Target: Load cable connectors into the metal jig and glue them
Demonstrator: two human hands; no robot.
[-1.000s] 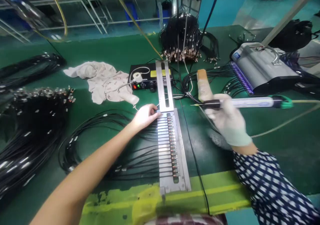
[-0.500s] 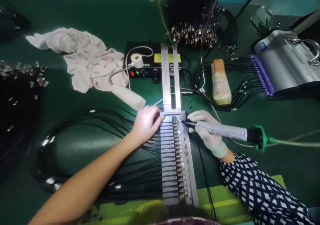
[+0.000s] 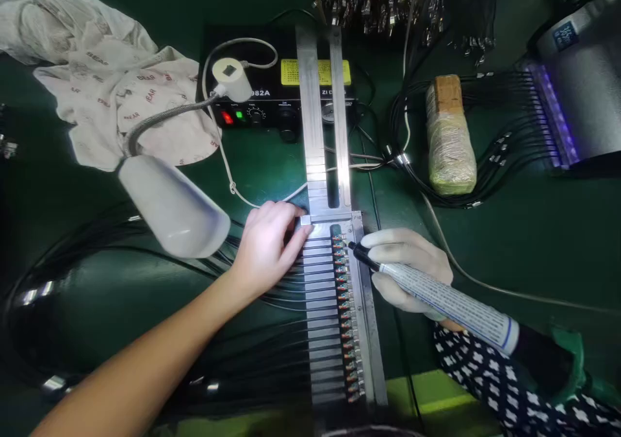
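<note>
A long metal jig (image 3: 320,340) runs toward me, holding a row of cable ends with small connectors (image 3: 345,306) in its slots. Bare and closed, my left hand (image 3: 268,249) grips the jig's upper left corner between thumb and fingers. My gloved right hand (image 3: 412,269) is wrapped round a glue-dispensing syringe (image 3: 446,304) with a printed label and black ends. Its nozzle points left at the connectors near the top of the row; whether it touches them I cannot tell. Black cables (image 3: 194,256) loop out from the jig's left side, partly under my left forearm.
Behind the jig stands a black dispenser controller (image 3: 264,110) with lit switches. A white gooseneck lamp (image 3: 174,207) hangs left of my left hand. A crumpled cloth (image 3: 126,101), a plastic-wrapped block (image 3: 451,139) and a silver machine with a purple glow (image 3: 587,88) lie around.
The syringe nozzle has shifted left from the jig's edge onto the connectors, and its rear end has swung down. My left hand keeps its grip. The view has moved closer.
</note>
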